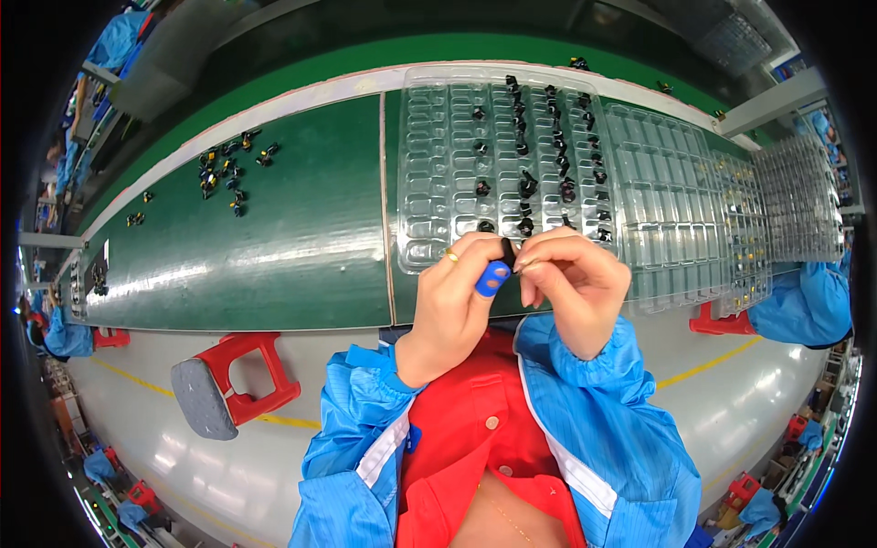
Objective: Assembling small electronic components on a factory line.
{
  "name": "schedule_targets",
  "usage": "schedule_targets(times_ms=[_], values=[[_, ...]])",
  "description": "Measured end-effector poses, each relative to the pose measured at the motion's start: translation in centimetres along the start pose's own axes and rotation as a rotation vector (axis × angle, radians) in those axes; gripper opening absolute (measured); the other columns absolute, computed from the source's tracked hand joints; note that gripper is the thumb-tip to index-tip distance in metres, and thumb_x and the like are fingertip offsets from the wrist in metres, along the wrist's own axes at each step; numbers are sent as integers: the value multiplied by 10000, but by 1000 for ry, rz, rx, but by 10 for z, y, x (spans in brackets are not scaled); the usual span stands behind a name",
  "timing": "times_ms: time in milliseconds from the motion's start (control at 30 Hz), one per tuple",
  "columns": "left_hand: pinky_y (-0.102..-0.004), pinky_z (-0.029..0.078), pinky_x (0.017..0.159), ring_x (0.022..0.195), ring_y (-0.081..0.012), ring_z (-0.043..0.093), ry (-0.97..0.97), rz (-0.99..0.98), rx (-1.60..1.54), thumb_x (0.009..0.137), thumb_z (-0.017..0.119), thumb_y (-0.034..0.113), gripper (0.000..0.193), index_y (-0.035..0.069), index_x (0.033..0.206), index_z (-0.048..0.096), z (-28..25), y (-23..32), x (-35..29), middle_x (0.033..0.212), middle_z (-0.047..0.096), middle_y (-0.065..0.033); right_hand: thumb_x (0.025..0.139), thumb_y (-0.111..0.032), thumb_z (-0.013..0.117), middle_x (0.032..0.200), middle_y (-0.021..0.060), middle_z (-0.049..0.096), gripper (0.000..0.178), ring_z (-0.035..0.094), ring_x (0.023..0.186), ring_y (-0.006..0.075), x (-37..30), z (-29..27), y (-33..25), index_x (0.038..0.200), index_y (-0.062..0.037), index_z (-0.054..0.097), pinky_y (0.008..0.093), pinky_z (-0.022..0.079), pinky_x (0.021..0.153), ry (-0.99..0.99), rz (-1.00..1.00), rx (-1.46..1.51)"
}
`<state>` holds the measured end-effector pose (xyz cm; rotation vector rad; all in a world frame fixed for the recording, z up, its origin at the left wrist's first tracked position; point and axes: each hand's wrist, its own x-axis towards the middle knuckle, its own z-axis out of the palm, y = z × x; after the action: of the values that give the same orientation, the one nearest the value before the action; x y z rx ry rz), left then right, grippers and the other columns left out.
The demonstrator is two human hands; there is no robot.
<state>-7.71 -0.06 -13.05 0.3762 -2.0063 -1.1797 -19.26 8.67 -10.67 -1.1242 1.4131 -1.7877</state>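
Note:
My left hand [445,306], with a blue finger sleeve [493,278] on its thumb and a ring, pinches a small black part [508,250]. Close against it, the fingertips of my right hand [585,285] are pinched together at the same part; whether they hold a separate small piece I cannot make out. Both hands are over the near edge of a clear plastic tray [425,173] with rows of pockets. Small black parts [528,185] sit in several of its columns, while the left columns show bare pockets.
A loose cluster of small black-and-yellow parts [219,173] lies on the green worktable [301,237]. More clear trays [662,196] lie to the right, beside a tall tray stack [799,201]. A red stool [247,379] stands left; a person's blue sleeve [804,306] appears right.

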Motion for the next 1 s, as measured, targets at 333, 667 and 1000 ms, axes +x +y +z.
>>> schedule_targets(times_ms=[333,667,1000], values=[[-345,466,635,759,-326,581,10,25,63,753,518,-41,213,0,962,526,1,-3,-5,903,557,-146,730,78,621,716,89,574,221,609,569,174,8,-5,-3,938,68,546,225,483,481,-24,327,260],[-360,480,658,819,-317,584,-30,84,213,657,559,-62,323,22,969,538,-4,-3,-6,946,569,-137,753,75,602,846,109,525,165,600,576,153,9,-4,6,917,93,594,224,510,493,-58,364,373],[-343,479,649,770,-295,595,-169,82,174,733,602,32,271,-19,988,525,-15,4,-3,871,585,-147,756,69,598,874,87,525,118,556,691,123,9,-2,16,873,65,613,214,465,606,-83,204,347]])
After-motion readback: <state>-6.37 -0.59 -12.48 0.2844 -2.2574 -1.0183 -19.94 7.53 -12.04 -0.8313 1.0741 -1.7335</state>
